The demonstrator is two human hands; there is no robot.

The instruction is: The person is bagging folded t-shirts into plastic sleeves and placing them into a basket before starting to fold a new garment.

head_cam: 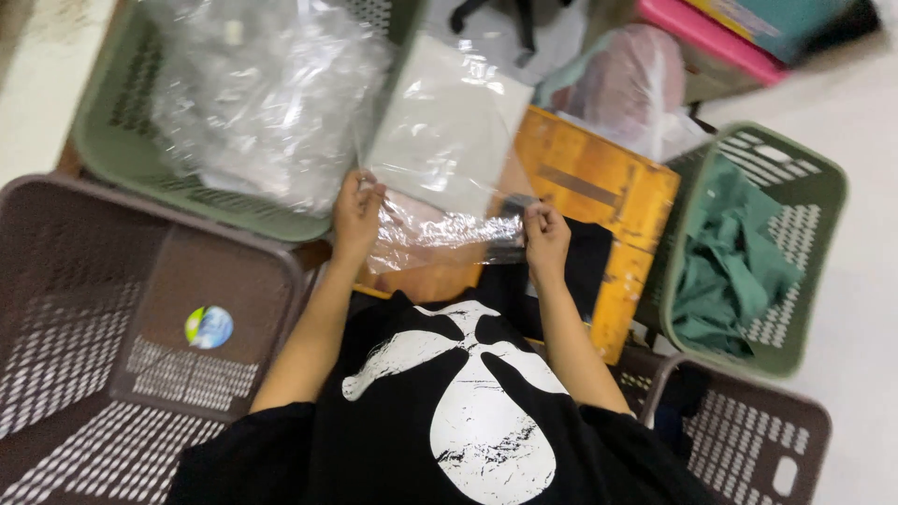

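Clear, crinkled plastic fills the middle of the head view — a transparent polythene bag (pixel 447 201) stretched flat between the person's two hands above an orange-yellow wooden board (pixel 599 187). The left hand (pixel 356 211) pinches the bag's left edge between thumb and fingers, closed on the film. The right hand (pixel 545 237) grips the bag's right lower corner, fingers curled tight around it. The bag's wrinkled lower edge lies close to the person's chest, its smoother upper part tilted away toward the baskets.

Under the right hand a folded black cloth (pixel 585 266) rests on the board. Beyond the left hand stands a pale green slotted plastic basket (pixel 112 122) heaped with more clear plastic bags (pixel 262 93). To the right, just beside the board, another green slotted basket (pixel 804 215) holds crumpled green fabric (pixel 734 262). A brown perforated plastic crate (pixel 103 309) sits at the left — a round blue-green sticker (pixel 209 327) on its floor.
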